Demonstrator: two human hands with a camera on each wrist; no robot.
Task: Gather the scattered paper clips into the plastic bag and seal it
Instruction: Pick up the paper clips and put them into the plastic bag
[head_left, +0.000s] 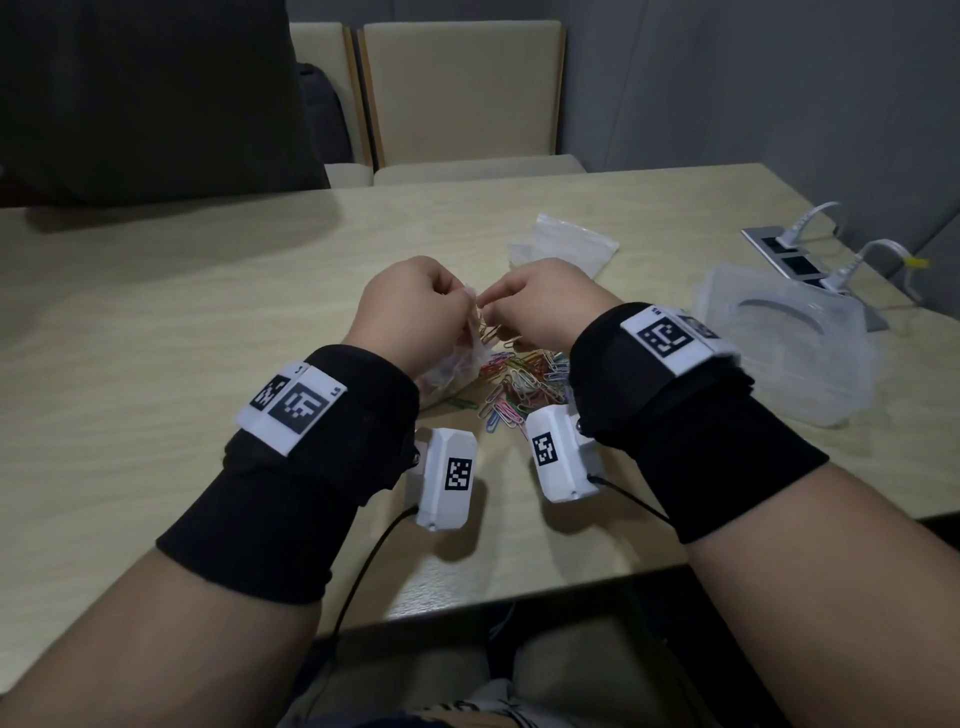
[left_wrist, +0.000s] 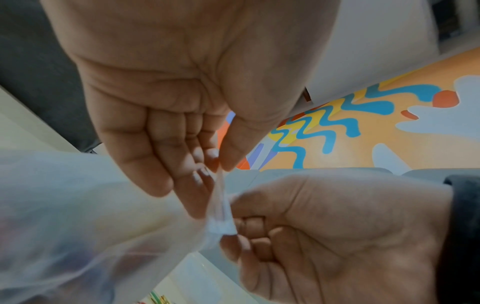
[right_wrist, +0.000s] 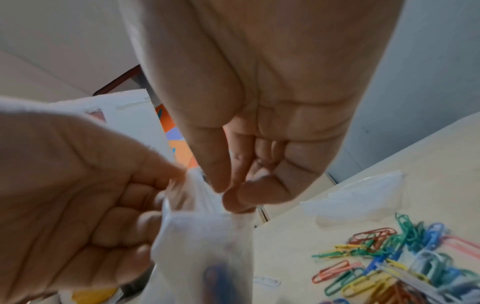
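A black wrist sleeve (head_left: 311, 441) on the left forearm carries white blocks printed with square black-and-white codes; beside one, small letters seem to read "LS", though they are too tiny to be sure. The left hand (head_left: 410, 312) pinches the top edge of the plastic bag (head_left: 457, 364) between thumb and curled fingers, and the bag hangs from that pinch onto the pale wood-grain table (head_left: 156, 338). Close to it, the right hand (head_left: 540, 306) grasps the same thin, cloudy film with thumb and fingertip, which the left wrist view shows bunched into a narrow twist (left_wrist: 221, 216). Only the right wrist view shows a dark clip (right_wrist: 218, 275) blurred inside the bag. The paper clips (head_left: 519, 384), glossy coated wire loops in many colours, lie heaped on the table under the hands. Further right sit spare clear bags (head_left: 561, 244) and a translucent plastic container (head_left: 789, 338).
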